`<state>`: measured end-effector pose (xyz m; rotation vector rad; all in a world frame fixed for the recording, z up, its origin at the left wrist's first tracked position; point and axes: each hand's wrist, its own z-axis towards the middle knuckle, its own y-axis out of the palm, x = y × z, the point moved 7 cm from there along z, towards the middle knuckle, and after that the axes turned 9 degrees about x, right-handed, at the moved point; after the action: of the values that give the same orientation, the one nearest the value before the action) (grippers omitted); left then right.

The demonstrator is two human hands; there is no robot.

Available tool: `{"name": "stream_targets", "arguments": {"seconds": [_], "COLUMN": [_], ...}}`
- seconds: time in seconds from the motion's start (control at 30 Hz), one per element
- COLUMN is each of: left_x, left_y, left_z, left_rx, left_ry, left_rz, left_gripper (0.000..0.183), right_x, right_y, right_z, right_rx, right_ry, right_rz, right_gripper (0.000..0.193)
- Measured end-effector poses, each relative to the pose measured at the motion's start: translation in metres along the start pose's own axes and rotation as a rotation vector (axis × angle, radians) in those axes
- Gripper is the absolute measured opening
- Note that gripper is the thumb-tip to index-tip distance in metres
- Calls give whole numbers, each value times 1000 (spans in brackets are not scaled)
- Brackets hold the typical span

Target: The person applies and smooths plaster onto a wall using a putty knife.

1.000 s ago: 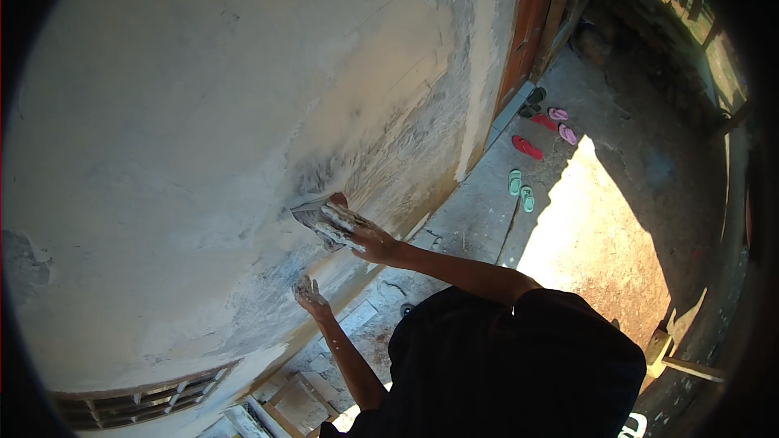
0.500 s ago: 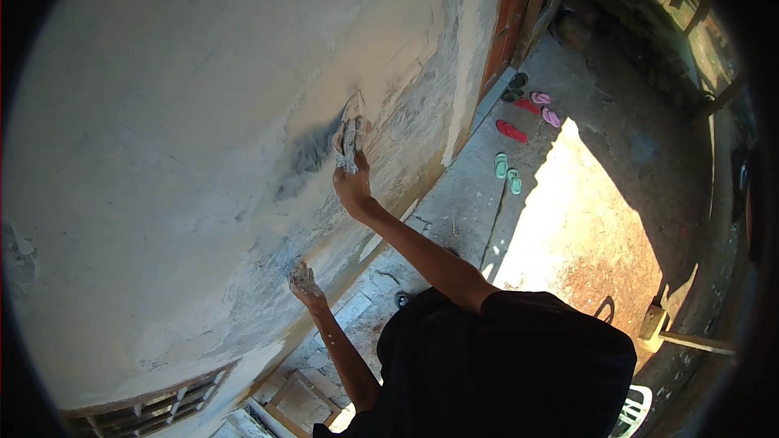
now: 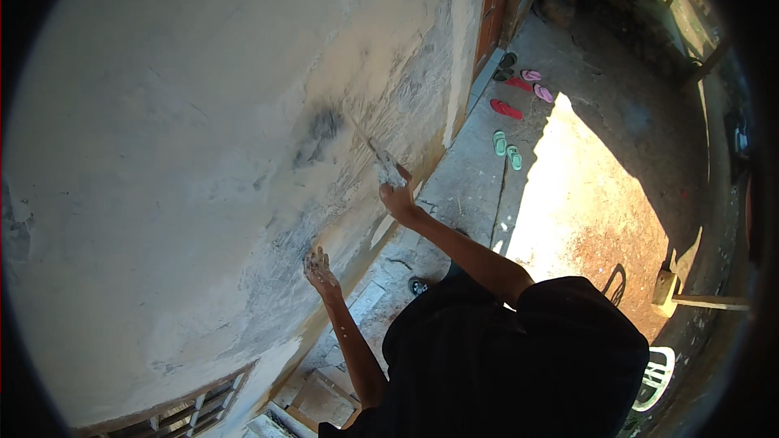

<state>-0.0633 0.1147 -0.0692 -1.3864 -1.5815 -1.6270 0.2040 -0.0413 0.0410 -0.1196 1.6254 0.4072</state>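
Note:
My right hand (image 3: 396, 193) is closed round a thin, flat, paste-smeared scraper (image 3: 369, 142), seen nearly edge-on against the plastered wall (image 3: 203, 113). Pale paste coats the fingers of that hand. Beside the scraper's far end the wall has a dark grey smudge (image 3: 324, 124), with streaked, patchy plaster around it. Lower and to the left, my left hand (image 3: 321, 270) is close to the wall, its whitened fingers stretched out; whether they touch the surface I cannot tell.
Several sandals, including a mint-green pair (image 3: 507, 151) and a red one (image 3: 506, 109), lie on the concrete by the wooden door (image 3: 492, 8). A barred window opening (image 3: 182, 414) is low at left. A white plastic chair (image 3: 656, 377) and a wooden-handled tool (image 3: 669, 296) stand at right.
My right hand has moved down and right with the scraper, which has turned from showing its face to nearly edge-on, uncovering the dark smudge. My left hand has shifted slightly right and up.

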Motion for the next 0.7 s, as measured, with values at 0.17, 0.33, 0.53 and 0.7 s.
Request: {"name": "stream_targets", "arguments": {"seconds": [0.17,0.33,0.53,0.7], "left_x": [17,11,14,15], "left_y": [8,-15,-5,-12], "left_z": [-17,-12,-8,-9], "left_rx": [-93,4,-63,-163], "left_ry": [137,20,-43,-43], "left_rz": [5,-7,-1,-38], "left_gripper": [35,41,44,42], "right_x": [-62,-62,12,-44], "right_y": [-48,40,68,31], "right_z": [129,66,-48,3], "right_rx": [411,224,-58,186], "right_ry": [-39,-130,-231,-182], "right_rz": [86,169,-106,101], "right_gripper": [17,25,42,40]}}
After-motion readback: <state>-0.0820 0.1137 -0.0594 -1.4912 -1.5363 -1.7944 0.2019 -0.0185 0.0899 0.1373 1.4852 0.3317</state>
